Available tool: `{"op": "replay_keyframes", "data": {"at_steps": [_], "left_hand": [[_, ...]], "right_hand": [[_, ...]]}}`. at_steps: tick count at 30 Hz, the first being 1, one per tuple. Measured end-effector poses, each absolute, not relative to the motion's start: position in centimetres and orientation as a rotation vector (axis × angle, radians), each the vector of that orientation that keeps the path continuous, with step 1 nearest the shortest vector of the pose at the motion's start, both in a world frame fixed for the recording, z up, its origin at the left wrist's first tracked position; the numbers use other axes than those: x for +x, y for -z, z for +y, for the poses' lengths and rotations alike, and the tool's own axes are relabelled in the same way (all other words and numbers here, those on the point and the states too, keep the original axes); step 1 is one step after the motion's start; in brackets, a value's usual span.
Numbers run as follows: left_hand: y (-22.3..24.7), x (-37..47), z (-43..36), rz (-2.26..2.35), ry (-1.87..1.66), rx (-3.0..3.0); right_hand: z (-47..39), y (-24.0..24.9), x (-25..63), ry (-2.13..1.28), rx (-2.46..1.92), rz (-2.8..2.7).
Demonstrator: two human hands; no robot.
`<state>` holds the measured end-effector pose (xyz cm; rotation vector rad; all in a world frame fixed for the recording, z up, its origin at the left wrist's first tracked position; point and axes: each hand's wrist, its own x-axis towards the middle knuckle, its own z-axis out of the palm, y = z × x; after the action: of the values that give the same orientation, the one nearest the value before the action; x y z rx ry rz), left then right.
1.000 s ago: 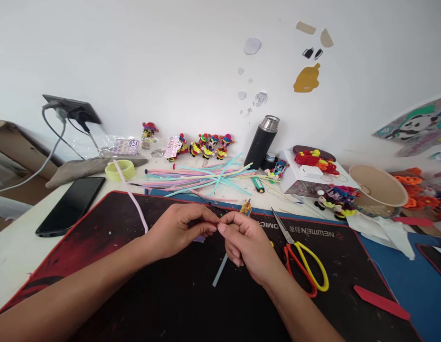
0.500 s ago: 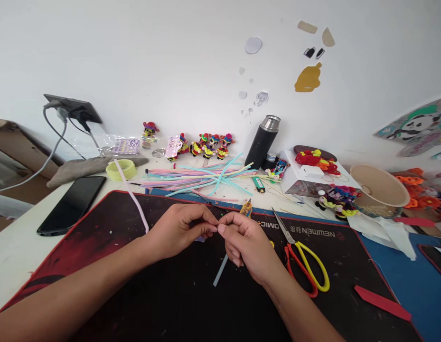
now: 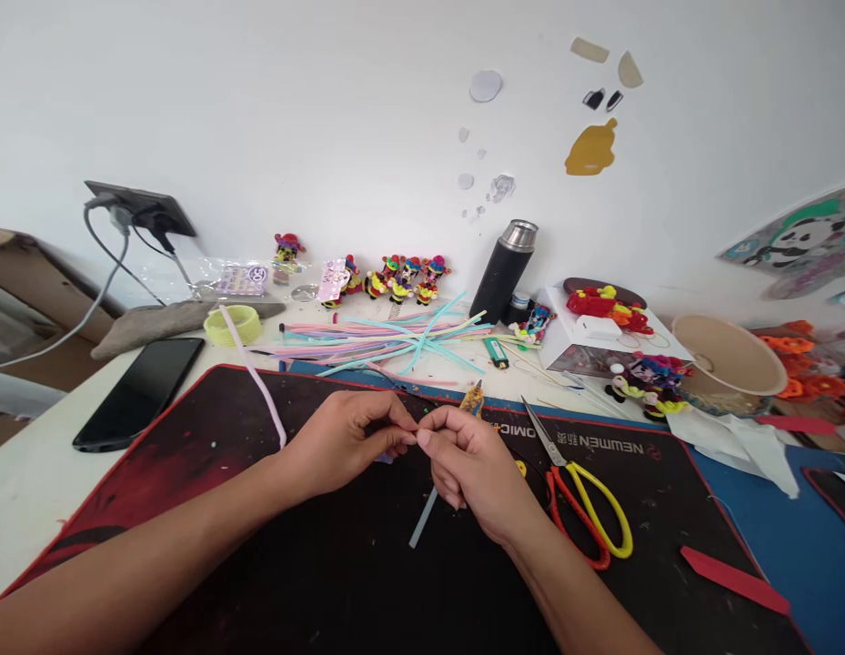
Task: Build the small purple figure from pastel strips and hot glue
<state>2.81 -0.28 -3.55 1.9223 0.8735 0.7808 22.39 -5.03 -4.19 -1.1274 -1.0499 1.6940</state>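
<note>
Over the dark mat [image 3: 313, 582], my left hand [image 3: 357, 437] and my right hand [image 3: 467, 459] meet, thumbs and forefingers pinched tip to tip. A lilac pipe cleaner [image 3: 258, 387] slants down behind my left wrist, and a lilac bit [image 3: 384, 458] shows under the left fingers. Whatever lies between the right fingertips is too small to make out. Beneath my right hand a translucent grey rod [image 3: 423, 520] sticks out. Behind that hand, a mottled yellow object with a pointed tip [image 3: 472, 400] is partly hidden. Scissors [image 3: 565, 468] with red and yellow handles lie to the right.
Loose pastel pipe cleaners [image 3: 381, 341] are heaped at the back, before several small fuzzy dolls [image 3: 408, 280]. A black flask [image 3: 504, 273] leans near a white box [image 3: 565, 341]. At left are a phone [image 3: 139, 391] and a yellow-green coil [image 3: 232, 326]; at right, a red strip [image 3: 736, 580].
</note>
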Motion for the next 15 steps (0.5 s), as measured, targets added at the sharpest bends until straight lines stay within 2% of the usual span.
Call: {"op": "replay_keyframes", "data": {"at_steps": [15], "left_hand": [[3.73,2.95,-0.51,0.928,-0.786,1.906]], "right_hand": [[-5.03,4.10,22.32,-1.679,-1.148,-1.054]]}}
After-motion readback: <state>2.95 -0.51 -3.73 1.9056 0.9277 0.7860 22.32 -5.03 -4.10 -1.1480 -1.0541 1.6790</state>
